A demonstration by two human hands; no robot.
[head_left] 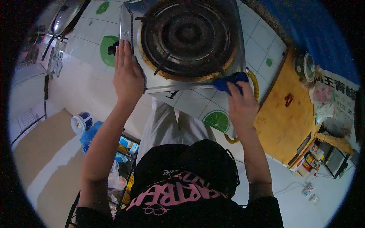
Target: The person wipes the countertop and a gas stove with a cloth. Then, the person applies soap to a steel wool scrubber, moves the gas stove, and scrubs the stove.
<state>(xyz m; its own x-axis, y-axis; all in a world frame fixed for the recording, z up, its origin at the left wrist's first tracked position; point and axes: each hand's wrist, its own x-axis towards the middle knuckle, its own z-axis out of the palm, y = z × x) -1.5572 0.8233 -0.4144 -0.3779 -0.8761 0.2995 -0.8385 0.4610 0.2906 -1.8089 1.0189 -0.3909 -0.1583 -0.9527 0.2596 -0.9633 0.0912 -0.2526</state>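
Observation:
A single-burner gas stove (155,82) with a metal body stands in front of me, its round dark burner (190,35) ringed by brown stains. Against the stove's left side panel, beside a black knob (112,49), my left hand (128,78) lies flat with its fingers stretched out. My right hand (243,100) is closed on a dark blue cloth (225,82), which rests on the stove's near right corner. A yellow gas hose (253,84) runs just to the right of that hand.
White tiles with green lime pictures (216,121) lie under the stove. To the right is a wooden board (283,121), with a round tin (305,67) near its far end. A pan (65,17) hangs at the upper left. A white bucket (80,123) stands at the lower left.

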